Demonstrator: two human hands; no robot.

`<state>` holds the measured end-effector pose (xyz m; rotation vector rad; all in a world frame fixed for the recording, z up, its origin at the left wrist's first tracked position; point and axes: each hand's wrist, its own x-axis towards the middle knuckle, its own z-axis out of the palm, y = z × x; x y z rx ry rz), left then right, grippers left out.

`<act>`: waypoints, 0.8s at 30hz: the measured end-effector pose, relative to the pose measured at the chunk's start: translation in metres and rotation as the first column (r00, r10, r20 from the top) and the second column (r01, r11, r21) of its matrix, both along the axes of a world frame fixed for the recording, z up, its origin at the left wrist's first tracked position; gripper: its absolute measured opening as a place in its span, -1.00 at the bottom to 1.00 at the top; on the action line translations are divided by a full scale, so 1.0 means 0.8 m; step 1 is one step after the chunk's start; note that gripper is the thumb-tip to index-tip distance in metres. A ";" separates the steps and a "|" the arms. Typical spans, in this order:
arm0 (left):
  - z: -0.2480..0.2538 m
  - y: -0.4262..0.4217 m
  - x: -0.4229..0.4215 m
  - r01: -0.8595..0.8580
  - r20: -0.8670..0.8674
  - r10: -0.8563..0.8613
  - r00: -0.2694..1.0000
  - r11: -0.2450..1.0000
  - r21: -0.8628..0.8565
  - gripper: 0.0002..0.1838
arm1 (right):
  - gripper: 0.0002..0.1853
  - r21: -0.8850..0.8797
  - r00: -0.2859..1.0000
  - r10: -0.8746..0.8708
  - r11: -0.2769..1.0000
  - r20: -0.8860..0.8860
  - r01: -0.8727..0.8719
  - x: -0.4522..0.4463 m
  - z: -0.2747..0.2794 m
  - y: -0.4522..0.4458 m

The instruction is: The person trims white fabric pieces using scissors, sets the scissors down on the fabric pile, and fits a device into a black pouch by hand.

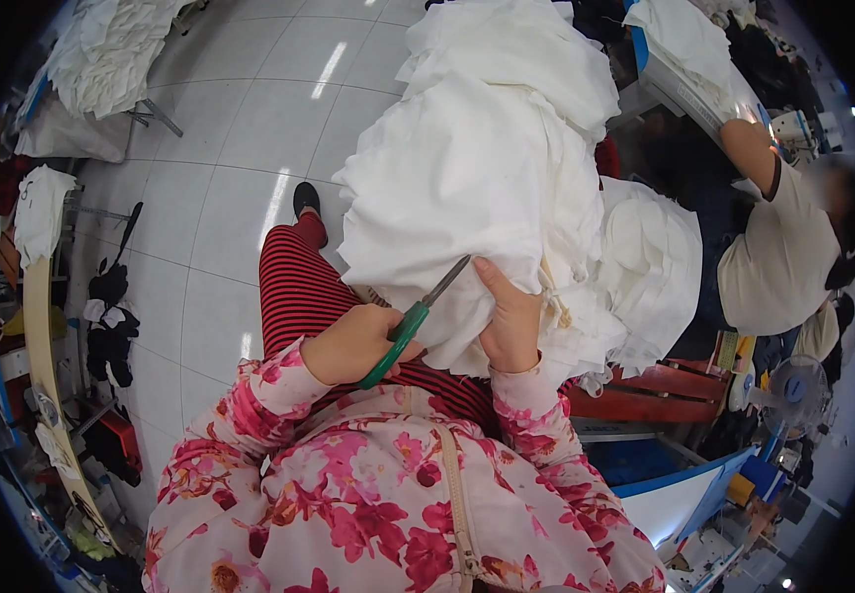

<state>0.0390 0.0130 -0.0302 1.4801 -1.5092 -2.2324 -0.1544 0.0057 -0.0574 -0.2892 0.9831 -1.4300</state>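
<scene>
My left hand (pixel 356 344) is closed around the green handles of a pair of scissors (pixel 410 326). The metal blades look closed and point up and to the right over white fabric. A large heap of white fabric pieces (pixel 447 188) lies in front of me, over my lap and beyond. My right hand (pixel 512 321) pinches the near edge of this fabric. Its thumb lies on top, close to the scissor tip, and its other fingers are mostly hidden. A pale cord or strip (pixel 554 292) hangs among the fabric layers, just right of this hand.
Another stack of white fabric (pixel 650 267) adjoins the heap on the right. Beyond it sits a person in a light shirt (pixel 783 247) at a worktable. A red wooden bench (pixel 660 393) and a fan (pixel 793 390) are at right. More white fabric (pixel 111 49) lies upper left over tiled floor (pixel 210 198).
</scene>
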 end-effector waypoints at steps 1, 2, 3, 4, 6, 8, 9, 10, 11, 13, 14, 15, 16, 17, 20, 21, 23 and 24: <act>-0.001 0.000 0.000 0.006 -0.005 -0.006 1.000 1.000 0.003 -0.61 | -0.47 -0.030 0.997 -0.011 1.000 -0.078 0.009 0.000 -0.001 0.001; -0.003 0.001 0.002 0.012 -0.010 -0.012 1.000 1.000 0.006 -0.60 | -0.47 -0.060 0.988 -0.024 0.998 -0.155 0.015 0.002 -0.002 0.001; -0.005 0.001 0.003 0.018 -0.015 -0.018 1.000 1.000 0.009 -0.60 | -0.48 -0.090 0.972 -0.038 0.996 -0.231 0.018 0.002 -0.002 0.002; -0.006 0.001 0.004 0.024 -0.018 -0.024 1.000 0.999 0.022 -0.60 | -0.49 -0.113 0.943 -0.024 0.993 -0.332 -0.015 0.002 -0.001 0.003; -0.007 0.001 0.005 0.037 -0.024 -0.036 0.999 0.998 0.047 -0.61 | -0.53 -0.150 0.853 -0.005 0.985 -0.522 -0.086 -0.001 0.003 0.004; -0.003 0.001 0.006 0.023 -0.041 -0.020 0.999 0.996 0.091 -0.62 | -0.57 -0.135 0.829 0.047 0.980 -0.558 -0.146 -0.006 -0.007 0.005; -0.001 0.001 0.006 0.017 -0.049 -0.012 0.999 0.994 0.112 -0.62 | -0.59 -0.126 0.815 0.072 0.976 -0.575 -0.175 -0.009 -0.011 0.004; -0.002 0.001 0.006 0.014 -0.057 -0.007 0.998 0.992 0.123 -0.63 | -0.60 -0.129 0.802 0.072 0.975 -0.593 -0.183 -0.010 -0.011 0.004; -0.004 0.002 0.007 0.012 -0.065 -0.003 0.998 0.991 0.134 -0.63 | -0.62 -0.131 0.789 0.073 0.973 -0.610 -0.191 -0.010 -0.011 0.002; -0.006 0.002 0.007 0.014 -0.071 -0.004 0.997 0.990 0.139 -0.64 | -0.63 -0.121 0.786 0.083 0.973 -0.613 -0.197 -0.011 -0.010 0.002; -0.007 0.002 0.006 0.020 -0.071 -0.010 0.997 0.991 0.134 -0.64 | -0.63 -0.109 0.795 0.093 0.975 -0.599 -0.196 -0.011 -0.007 0.002; -0.007 0.003 0.006 0.025 -0.071 -0.016 0.997 0.991 0.128 -0.65 | -0.63 -0.096 0.804 0.102 0.976 -0.586 -0.194 -0.010 -0.005 0.002; -0.008 0.003 0.006 0.027 -0.071 -0.018 0.997 0.992 0.122 -0.65 | -0.64 -0.101 0.804 0.095 0.977 -0.586 -0.189 -0.010 -0.005 0.002; -0.009 0.004 0.006 0.029 -0.071 -0.020 0.997 0.993 0.117 -0.66 | -0.65 -0.106 0.805 0.089 0.977 -0.587 -0.185 -0.009 -0.005 0.002; -0.008 0.004 0.003 0.020 -0.066 -0.011 0.998 0.991 0.129 -0.68 | -0.66 -0.128 0.752 0.058 0.974 -0.656 -0.186 -0.010 -0.010 0.003; -0.007 0.004 0.003 0.015 -0.064 -0.006 0.998 0.990 0.138 -0.68 | -0.66 -0.136 0.724 0.045 0.972 -0.688 -0.190 -0.010 -0.012 0.003; -0.004 0.004 0.002 -0.007 -0.084 0.020 0.996 0.987 0.158 -0.69 | -0.66 -0.159 0.738 0.018 0.973 -0.675 -0.169 -0.008 -0.015 0.003; -0.003 0.003 0.002 -0.017 -0.094 0.034 0.995 0.986 0.168 -0.69 | -0.66 -0.171 0.745 0.005 0.972 -0.667 -0.159 -0.007 -0.016 0.002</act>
